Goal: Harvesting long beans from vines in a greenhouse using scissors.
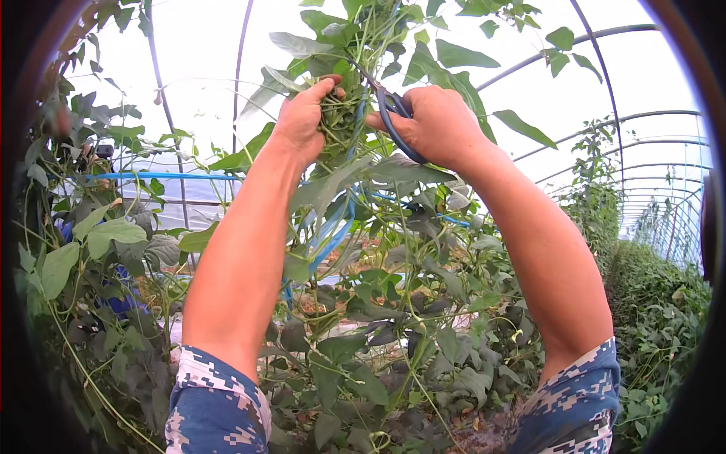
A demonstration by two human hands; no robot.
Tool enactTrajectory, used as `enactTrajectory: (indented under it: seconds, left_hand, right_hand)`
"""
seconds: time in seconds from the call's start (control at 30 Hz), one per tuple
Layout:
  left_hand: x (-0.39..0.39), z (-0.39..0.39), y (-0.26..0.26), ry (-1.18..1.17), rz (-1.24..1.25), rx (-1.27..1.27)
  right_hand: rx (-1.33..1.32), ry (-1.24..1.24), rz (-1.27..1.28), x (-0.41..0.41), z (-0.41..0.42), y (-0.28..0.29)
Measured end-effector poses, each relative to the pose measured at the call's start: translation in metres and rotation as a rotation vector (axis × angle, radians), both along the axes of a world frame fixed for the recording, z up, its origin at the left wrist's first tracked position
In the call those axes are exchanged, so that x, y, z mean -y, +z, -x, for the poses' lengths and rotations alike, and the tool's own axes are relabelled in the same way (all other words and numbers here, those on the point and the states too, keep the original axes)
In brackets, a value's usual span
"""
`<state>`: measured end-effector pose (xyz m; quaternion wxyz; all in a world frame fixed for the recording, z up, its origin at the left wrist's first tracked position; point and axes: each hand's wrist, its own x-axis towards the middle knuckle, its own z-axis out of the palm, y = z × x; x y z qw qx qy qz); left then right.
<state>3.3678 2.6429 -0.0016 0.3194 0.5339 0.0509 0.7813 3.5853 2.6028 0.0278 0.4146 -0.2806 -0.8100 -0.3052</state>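
Raised before me, my left hand grips a dense bunch of green vine stems with leaves attached. To its right, my right hand holds dark-handled scissors, fingers through the loops. The scissor blades point up and left into the stems, just above and right of my left hand; their tips are partly hidden by foliage, so I cannot tell whether they meet. A blue twine runs down through the bunch between my hands. Broad leaves spread from the vine above.
A blue cord crosses horizontally behind my arms, with blue plastic strips hanging below the bunch. Leafy vines stand thick at left, and more plant rows run off at right. Curved greenhouse pipes arch overhead.
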Motion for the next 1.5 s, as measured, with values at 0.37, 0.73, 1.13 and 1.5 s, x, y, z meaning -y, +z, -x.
enactTrajectory:
  seconds: [0.37,0.73,1.13,1.5]
  left_hand:
    - [0.021,-0.014,0.015,0.101,0.017,-0.137]
    - [0.017,-0.024,-0.009,0.111,-0.065,0.069]
    - [0.022,-0.04,-0.006,0.266,-0.08,-0.002]
    - [-0.002,-0.04,-0.012,0.562,-0.266,-0.077]
  right_hand:
    - [0.018,0.163,0.031,0.017,0.023,0.028]
    - [-0.605,0.43,0.431,-0.032,0.066,0.084]
    - [-0.776,0.342,0.514,-0.048,0.088,0.114]
    - [-0.686,0.33,0.634,-0.034,0.035,0.117]
